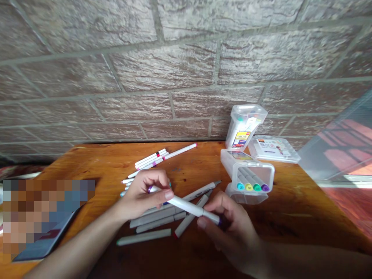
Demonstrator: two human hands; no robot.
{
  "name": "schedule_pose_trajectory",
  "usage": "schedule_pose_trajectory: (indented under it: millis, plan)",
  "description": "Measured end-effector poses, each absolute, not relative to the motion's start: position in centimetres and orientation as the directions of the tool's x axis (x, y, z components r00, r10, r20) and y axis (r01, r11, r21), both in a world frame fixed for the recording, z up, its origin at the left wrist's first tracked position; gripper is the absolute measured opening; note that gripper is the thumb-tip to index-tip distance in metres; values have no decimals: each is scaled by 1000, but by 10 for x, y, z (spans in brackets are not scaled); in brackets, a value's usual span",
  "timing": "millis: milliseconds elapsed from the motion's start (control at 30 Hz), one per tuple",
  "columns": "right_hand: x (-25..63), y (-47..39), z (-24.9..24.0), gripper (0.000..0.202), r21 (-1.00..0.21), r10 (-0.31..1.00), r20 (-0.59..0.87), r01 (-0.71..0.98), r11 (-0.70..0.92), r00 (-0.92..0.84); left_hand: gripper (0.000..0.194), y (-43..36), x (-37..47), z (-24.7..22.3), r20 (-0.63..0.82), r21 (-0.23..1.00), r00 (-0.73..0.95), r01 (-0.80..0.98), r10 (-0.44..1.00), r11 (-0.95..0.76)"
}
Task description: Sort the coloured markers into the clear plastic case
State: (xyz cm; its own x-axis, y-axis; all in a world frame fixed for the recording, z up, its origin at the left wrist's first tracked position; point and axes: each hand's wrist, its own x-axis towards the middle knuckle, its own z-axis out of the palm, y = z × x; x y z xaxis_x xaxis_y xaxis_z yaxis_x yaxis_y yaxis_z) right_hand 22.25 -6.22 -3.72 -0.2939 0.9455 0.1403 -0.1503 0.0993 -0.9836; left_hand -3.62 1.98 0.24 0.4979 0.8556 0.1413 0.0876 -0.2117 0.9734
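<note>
A white marker with purple ends is held between my two hands above the table. My left hand pinches its upper left end, the thumb lying along the barrel. Fingers and thumb of my right hand close around its lower right end, by the cap. Beneath it lie several loose grey and white markers, among them a red-ended marker and a green-ended marker. Behind my left hand is a group of thinner white pens, partly hidden by that hand.
An open clear case lies at the right with several markers inside, their coloured ends showing. Behind it stands an upright clear marker case beside a flat clear box. A tablet-like device, partly blurred out, lies at left. A brick wall backs the wooden table.
</note>
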Motion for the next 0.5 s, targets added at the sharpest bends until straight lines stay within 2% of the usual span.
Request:
schedule_pose_trajectory:
  millis: [133,200,367,500]
  plan:
    - [222,-59,-33,21,-991,931,98,-118,60,-352,35,23,-36,-3,205,976,387,-12,899,-218]
    - [223,-56,-30,17,-993,908,111,-68,92,-404,33,24,-36,-3,238,971,334,-64,912,-230]
    - [228,-59,-27,3,-929,777,273,54,366,-567,31,28,-34,4,281,941,221,-255,934,-223]
    - [232,-66,-33,15,-785,583,409,54,617,-702,25,28,-31,8,254,931,197,-315,947,-184]
